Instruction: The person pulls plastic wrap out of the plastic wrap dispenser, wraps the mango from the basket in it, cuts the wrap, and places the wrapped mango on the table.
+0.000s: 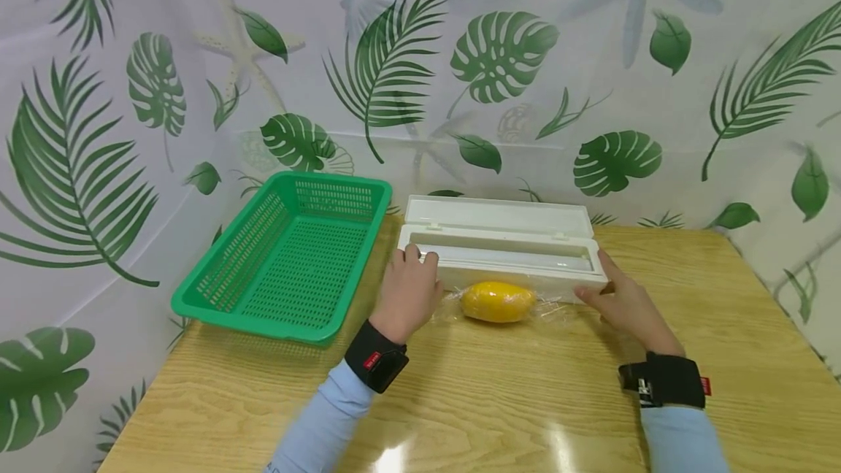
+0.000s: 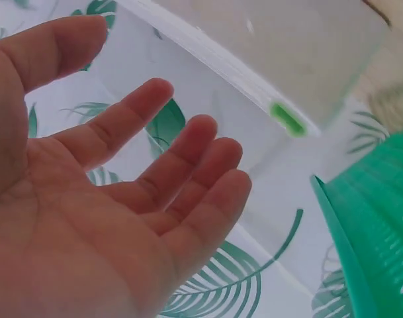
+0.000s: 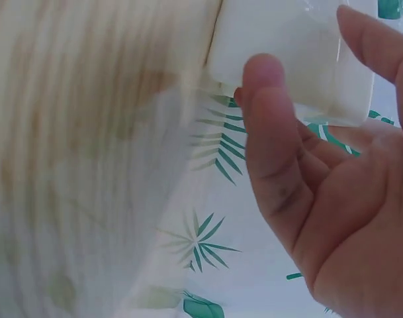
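Note:
A white cling film box [image 1: 519, 279] stands on the table with its lid [image 1: 499, 216] raised, and a white roll [image 1: 506, 255] lies inside. In front of it sits an oblong yellow fruit [image 1: 498, 302] wrapped in clear film, the loose film spreading out at both ends. My left hand [image 1: 409, 290] is over the box's left front corner; the left wrist view shows its fingers loosely bent, apart from the box [image 2: 307, 46]. At the right end, my right hand [image 1: 627, 305] grips the box, thumb at the front and fingers round the end.
A green plastic basket [image 1: 331, 316] with slotted sides stands on the left of the wooden table [image 1: 499, 414], close to the box. Behind the table hangs a leaf-patterned cloth [image 1: 420, 57]. Bare wood extends in front of the fruit and to the right.

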{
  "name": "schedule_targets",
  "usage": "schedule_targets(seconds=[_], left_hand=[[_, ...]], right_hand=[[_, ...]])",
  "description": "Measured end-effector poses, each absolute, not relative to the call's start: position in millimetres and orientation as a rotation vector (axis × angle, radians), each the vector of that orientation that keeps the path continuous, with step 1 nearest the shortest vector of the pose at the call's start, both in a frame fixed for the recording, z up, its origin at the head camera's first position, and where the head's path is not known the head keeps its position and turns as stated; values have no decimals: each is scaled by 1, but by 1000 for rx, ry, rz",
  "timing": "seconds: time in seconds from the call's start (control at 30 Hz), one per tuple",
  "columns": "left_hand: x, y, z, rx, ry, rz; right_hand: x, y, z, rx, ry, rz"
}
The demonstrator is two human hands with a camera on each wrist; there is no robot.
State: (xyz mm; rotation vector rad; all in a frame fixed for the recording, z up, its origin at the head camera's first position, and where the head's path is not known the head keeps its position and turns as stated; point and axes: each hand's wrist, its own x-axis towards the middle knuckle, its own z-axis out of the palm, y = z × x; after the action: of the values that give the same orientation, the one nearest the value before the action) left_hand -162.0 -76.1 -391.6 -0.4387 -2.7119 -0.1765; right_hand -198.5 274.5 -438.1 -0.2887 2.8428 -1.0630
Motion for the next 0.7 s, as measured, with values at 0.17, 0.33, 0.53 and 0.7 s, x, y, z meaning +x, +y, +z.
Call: schedule_targets(seconds=[0.17,0.33,0.53,0.7], left_hand=[[-155,-66,-397,-481,-2785,-317],[-150,-59,-400,-556,-2879,-421],[-144,-44,-402,-782,-2865,-400],[-144,-31,-418,-922,-2834,-264]], right_hand=[[-194,276,-442,-313,2843,-1154],[-194,277,-446,-349,2863,-1203],[-194,277,-443,-370,2867,-1202],[-191,277,-441,-321,2845,-1193]])
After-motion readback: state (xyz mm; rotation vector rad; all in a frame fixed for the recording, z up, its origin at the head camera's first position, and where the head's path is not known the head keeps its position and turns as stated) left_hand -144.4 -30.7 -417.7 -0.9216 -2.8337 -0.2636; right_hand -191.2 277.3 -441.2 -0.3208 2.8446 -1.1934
